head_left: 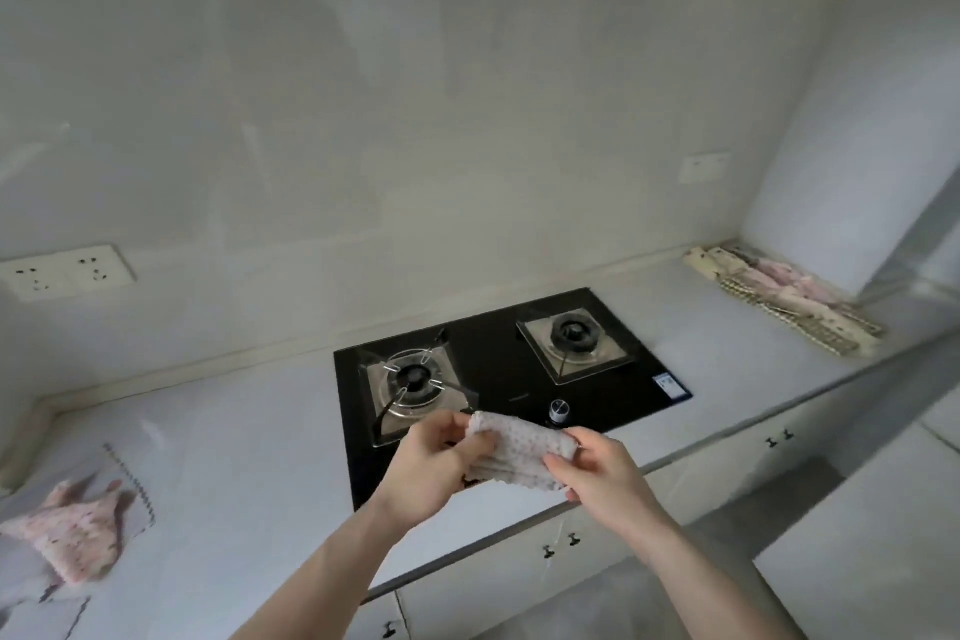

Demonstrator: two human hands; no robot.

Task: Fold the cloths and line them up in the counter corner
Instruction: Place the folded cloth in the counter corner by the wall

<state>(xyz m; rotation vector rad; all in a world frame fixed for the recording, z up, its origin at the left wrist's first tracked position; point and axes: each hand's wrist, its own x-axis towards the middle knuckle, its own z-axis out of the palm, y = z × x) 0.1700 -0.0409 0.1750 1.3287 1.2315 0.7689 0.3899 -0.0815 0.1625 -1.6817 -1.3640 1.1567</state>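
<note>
A small white cloth with pink dots [519, 450] is held folded in the air above the front edge of the black gas hob [519, 369]. My left hand [436, 463] grips its left end, fingers curled round the fabric. My right hand [592, 470] pinches its right end. In the far right counter corner, several folded cloths [779, 294] lie in a row against the wall. On the counter at the left lies a loose pink cloth [72, 535] on top of pale cloths with stitched edges [130, 478].
The pale counter [249, 457] runs from the left corner to the right one. The hob has two burners and a knob [559, 411]. Wall sockets [62, 273] sit at the left. Cabinet doors with small handles [558, 546] are below the counter edge.
</note>
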